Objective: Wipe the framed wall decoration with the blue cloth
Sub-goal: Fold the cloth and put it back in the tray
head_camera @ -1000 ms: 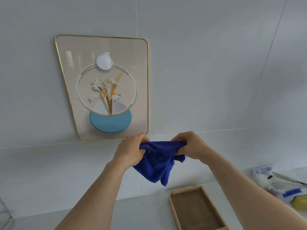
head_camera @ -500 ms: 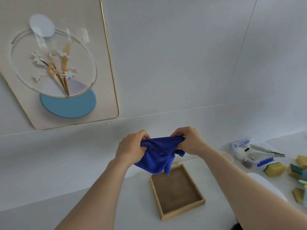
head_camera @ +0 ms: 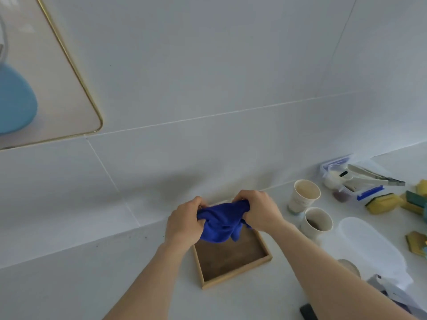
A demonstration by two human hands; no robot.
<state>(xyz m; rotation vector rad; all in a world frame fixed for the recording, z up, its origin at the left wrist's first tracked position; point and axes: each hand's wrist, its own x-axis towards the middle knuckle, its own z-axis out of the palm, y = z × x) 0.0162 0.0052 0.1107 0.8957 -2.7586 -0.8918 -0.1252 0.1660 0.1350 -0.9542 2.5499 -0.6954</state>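
The left hand point(head_camera: 184, 224) and the right hand point(head_camera: 260, 210) are both closed tight on the soft, dark blue cloth point(head_camera: 220, 224). The cloth is bunched up between them, and part of it hangs down. It hangs just above the shallow square wooden tray point(head_camera: 232, 267) on the white counter point(head_camera: 92, 273).

Up and to the left of the tray, well apart from the hands, is the gold-edged framed wall decoration point(head_camera: 53, 72). Only its lower right corner shows. To the right of the tray stand two paper cups point(head_camera: 303, 196).

The cloth looks like it is being gathered or folded, not wiping yet. Next, one hand would need to lift the cloth up and left and press it flat on the frame.

A second ago the whole decoration was in view above the hands. Now the view has turned down and right.
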